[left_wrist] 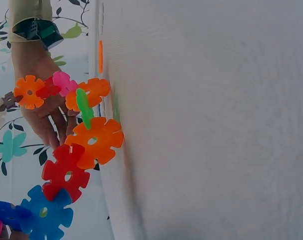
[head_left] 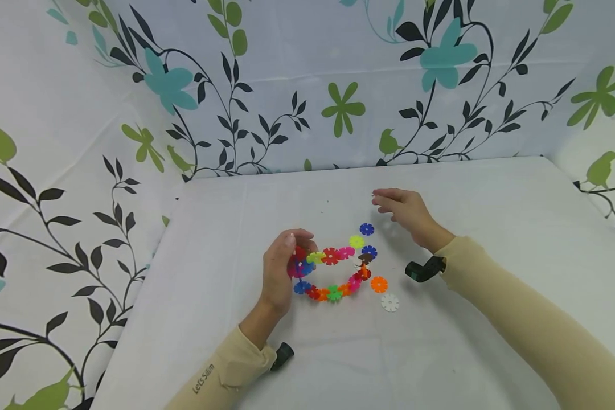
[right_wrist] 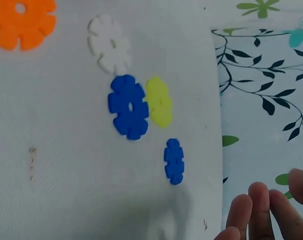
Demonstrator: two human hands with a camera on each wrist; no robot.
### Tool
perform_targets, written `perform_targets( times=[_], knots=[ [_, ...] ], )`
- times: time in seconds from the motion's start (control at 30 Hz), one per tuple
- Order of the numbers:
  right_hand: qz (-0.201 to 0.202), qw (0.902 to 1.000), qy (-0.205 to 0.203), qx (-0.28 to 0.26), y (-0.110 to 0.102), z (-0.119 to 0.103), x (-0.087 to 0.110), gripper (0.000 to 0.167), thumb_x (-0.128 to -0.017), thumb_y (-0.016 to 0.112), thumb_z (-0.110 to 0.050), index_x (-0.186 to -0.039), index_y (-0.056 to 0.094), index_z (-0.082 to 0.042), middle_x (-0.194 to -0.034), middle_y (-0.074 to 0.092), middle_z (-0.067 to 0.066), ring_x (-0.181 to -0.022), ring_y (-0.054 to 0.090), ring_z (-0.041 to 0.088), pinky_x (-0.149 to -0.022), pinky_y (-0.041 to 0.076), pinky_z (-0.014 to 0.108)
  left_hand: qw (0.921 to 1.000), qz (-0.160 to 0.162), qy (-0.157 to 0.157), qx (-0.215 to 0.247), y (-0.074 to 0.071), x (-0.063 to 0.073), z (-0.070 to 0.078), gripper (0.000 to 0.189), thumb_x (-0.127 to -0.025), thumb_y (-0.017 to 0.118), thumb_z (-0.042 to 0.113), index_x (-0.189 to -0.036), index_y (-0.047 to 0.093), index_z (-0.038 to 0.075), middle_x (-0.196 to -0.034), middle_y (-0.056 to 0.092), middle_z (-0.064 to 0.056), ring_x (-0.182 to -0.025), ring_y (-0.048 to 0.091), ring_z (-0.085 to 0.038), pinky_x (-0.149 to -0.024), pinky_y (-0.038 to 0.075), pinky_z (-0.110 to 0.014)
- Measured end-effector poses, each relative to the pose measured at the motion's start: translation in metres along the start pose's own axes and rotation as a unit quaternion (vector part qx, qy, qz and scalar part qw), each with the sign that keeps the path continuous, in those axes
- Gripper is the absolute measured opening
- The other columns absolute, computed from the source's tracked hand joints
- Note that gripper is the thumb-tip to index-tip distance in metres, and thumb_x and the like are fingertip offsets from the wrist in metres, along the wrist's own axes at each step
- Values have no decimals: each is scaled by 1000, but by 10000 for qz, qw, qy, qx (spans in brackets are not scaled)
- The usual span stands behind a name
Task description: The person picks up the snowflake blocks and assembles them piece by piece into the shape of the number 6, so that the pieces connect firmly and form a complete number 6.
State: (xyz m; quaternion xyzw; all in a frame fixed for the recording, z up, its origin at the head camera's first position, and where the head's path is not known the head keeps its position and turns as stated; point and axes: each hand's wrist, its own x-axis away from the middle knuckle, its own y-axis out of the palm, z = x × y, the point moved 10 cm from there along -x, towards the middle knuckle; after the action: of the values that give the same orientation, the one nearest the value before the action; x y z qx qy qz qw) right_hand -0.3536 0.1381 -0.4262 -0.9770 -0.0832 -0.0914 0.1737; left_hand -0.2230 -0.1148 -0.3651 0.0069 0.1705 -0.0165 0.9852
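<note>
A chain of plastic snowflake discs (head_left: pixel 331 256) in red, yellow, pink, blue, green and orange hangs in a loop above the table. My left hand (head_left: pixel 277 273) grips its left end, fingers behind and thumb in front. In the left wrist view, notched discs such as a blue one (left_wrist: pixel 43 212) interlock edge to edge. My right hand (head_left: pixel 409 215) holds nothing and hovers beyond the loose discs, fingers extended. Nearest to it lies a small blue disc (right_wrist: pixel 174 161); a yellow disc (right_wrist: pixel 160 102) and another blue disc (right_wrist: pixel 129 107) lie close by.
On the white-covered table (head_left: pixel 441 353), a loose orange disc (head_left: pixel 379 284) and a white disc (head_left: pixel 390 302) lie right of the chain. Another white disc (right_wrist: pixel 110 44) lies beside the blue one. A leaf-patterned curtain (head_left: pixel 287 68) stands behind the table.
</note>
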Motion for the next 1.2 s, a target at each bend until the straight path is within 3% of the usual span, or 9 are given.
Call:
perform_targets(
  times=[0.17,0.33,0.47,0.77,1.03,1.2],
  knots=[
    [-332,9951,56,931,10,15,-6,41,-101,63,-30,-139,63,-15,-138,59,11,-122,53,31,-101,48,49,9999,-72,73,-9,2,1,2,38,-102,39,27,-113,60,-2,-99,65,-17,-89,65,-23,-78,54,-27],
    [-420,9797,-236,1947,15,15,-5,35,-98,67,-24,-131,69,-11,-127,66,12,-115,56,32,-95,51,46,9997,-181,146,65,4,1,3,39,-101,37,28,-111,60,-2,-99,64,-17,-89,64,-20,-78,53,-27],
    [-458,9701,-285,2365,19,16,-4,36,-96,71,-23,-129,70,-10,-122,67,12,-112,58,32,-94,52,45,9993,-255,195,192,5,1,3,41,-101,36,30,-111,59,-4,-101,64,-16,-91,64,-20,-80,53,-28],
    [-464,9596,-490,2733,22,15,-5,33,-93,74,-23,-124,73,-11,-112,65,11,-104,56,30,-88,52,42,9985,-365,199,354,6,2,2,42,-101,38,31,-113,58,-4,-104,63,-14,-97,63,-22,-85,53,-31],
    [-524,9583,-510,2762,25,12,-3,33,-92,75,-22,-122,72,-8,-113,66,11,-104,58,30,-90,52,43,9990,-322,131,296,4,3,-2,42,-101,36,30,-118,57,-2,-108,62,-18,-100,61,-24,-85,52,-31],
    [-488,9611,-489,2674,24,13,-3,31,-91,77,-21,-118,71,-7,-109,66,11,-101,59,30,-86,54,41,9994,-255,-120,201,3,2,-6,45,-100,41,35,-125,52,-1,-110,62,-20,-101,60,-23,-86,52,-30]
  ],
)
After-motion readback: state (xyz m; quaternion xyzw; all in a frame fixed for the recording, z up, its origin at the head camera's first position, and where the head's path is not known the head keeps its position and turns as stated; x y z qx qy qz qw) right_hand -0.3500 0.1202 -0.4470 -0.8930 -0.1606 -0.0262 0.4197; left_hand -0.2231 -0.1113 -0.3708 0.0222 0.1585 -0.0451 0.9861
